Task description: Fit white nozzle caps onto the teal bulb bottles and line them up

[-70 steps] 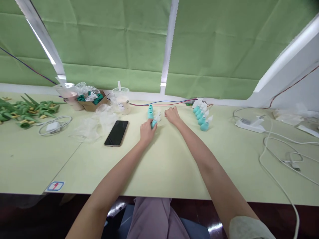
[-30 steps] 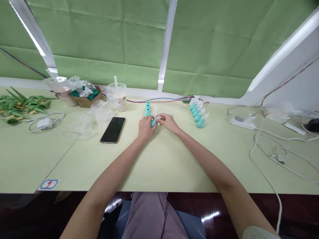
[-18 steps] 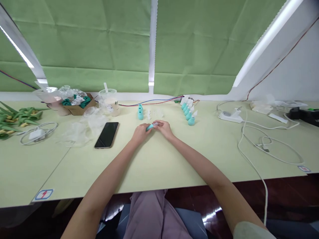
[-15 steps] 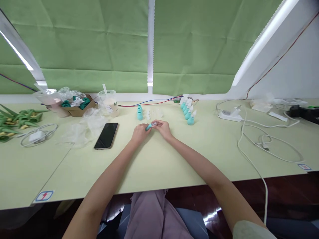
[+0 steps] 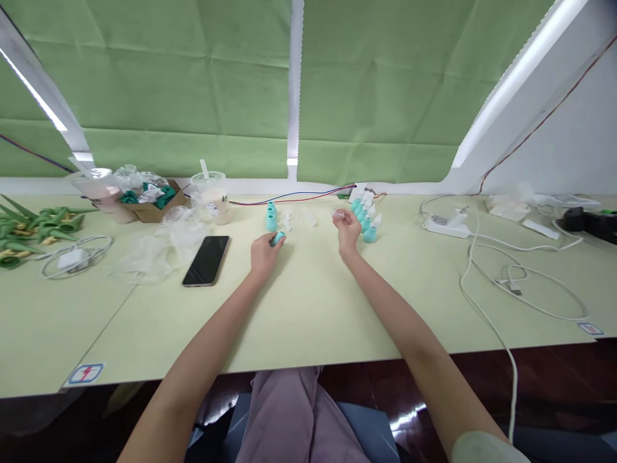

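Note:
My left hand [image 5: 263,254] is closed around a small teal bottle [image 5: 277,238], whose top end shows past the fingers. Away to the right, my right hand [image 5: 349,231] pinches a small clear cap [image 5: 336,215] beside a row of teal bottles with white nozzle tips [image 5: 369,235]. Beyond my left hand stand several open teal bottles [image 5: 271,222] in a line. White nozzle pieces [image 5: 288,222] lie to their right, and clear caps [image 5: 308,219] lie beyond those.
A phone [image 5: 206,260] lies left of my left hand, near crumpled plastic bags [image 5: 154,257] and a drink cup [image 5: 212,199]. A cardboard box [image 5: 149,212] stands behind. On the right are a power strip [image 5: 446,225] and looped white cables [image 5: 535,308].
My hands have moved apart. The right one has gone right and away with the clear cap, off the teal bottle that stays in my left hand, which has shifted slightly left.

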`<state>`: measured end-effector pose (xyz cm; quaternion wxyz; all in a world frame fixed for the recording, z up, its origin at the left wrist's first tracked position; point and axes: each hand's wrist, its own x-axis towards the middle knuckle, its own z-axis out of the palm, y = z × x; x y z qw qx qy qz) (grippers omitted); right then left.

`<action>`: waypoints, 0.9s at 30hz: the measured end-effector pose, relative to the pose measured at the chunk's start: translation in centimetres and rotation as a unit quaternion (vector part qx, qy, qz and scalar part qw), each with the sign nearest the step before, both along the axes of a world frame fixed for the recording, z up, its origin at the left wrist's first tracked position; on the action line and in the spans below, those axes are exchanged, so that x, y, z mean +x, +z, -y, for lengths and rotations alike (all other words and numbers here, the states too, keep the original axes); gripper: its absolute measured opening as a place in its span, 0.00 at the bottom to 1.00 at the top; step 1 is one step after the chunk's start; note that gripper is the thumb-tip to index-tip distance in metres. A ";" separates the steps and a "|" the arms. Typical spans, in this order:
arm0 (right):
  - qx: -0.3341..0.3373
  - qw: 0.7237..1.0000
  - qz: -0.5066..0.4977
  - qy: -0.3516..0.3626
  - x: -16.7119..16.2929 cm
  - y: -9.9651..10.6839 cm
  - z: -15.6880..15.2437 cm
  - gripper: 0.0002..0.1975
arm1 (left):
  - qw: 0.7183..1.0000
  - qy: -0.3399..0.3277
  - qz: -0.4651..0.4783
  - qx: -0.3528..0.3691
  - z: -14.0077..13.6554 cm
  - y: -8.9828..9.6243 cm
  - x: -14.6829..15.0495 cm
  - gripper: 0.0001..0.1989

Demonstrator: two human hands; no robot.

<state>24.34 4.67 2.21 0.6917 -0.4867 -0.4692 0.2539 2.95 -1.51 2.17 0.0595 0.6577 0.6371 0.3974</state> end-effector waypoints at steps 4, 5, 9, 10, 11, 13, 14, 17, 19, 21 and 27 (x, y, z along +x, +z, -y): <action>-0.126 0.962 0.243 0.010 1.5 -1.3 -0.8 0.19 | 0.994 0.044 0.099 0.021 -0.7 -0.1 -1.3 0.15; -0.138 0.942 0.307 0.010 1.3 -1.5 -0.8 0.17 | 0.993 0.042 0.107 0.020 -0.8 -0.1 -1.3 0.14; -0.125 0.893 0.431 -0.002 -0.4 -1.2 -0.9 0.10 | 0.993 0.022 0.114 0.022 -0.7 0.0 -1.2 0.11; -0.117 0.889 0.443 -0.005 -0.6 -1.1 -1.0 0.10 | 0.993 0.018 0.115 0.023 -0.7 -0.1 -1.1 0.11; -0.108 0.884 0.454 -0.008 -0.8 -1.0 -1.1 0.09 | 0.993 0.012 0.117 0.021 -0.7 -0.1 -1.1 0.11; -0.089 0.877 0.472 -0.018 -0.9 -1.0 -1.3 0.08 | 0.993 0.004 0.120 0.021 -0.7 -0.1 -1.2 0.11; -0.083 0.877 0.473 -0.023 -0.9 -1.1 -1.4 0.08 | 0.993 0.001 0.117 0.024 -0.8 -0.2 -1.2 0.11; -0.085 0.887 0.453 -0.023 -0.8 -1.7 -1.7 0.10 | 0.995 0.016 0.097 0.033 -1.1 -0.3 -1.4 0.10; -0.090 0.895 0.437 -0.010 -0.8 -1.9 -1.8 0.11 | 0.994 0.030 0.096 0.030 -1.3 -0.4 -1.6 0.10; -0.095 0.898 0.430 0.006 -0.8 -1.9 -2.0 0.13 | 0.992 0.030 0.119 0.021 -1.6 -0.7 -1.7 0.11; -0.115 0.901 0.417 0.004 -0.7 -1.6 -1.8 0.19 | 0.983 -0.014 0.182 0.002 -2.5 -1.3 -1.9 0.11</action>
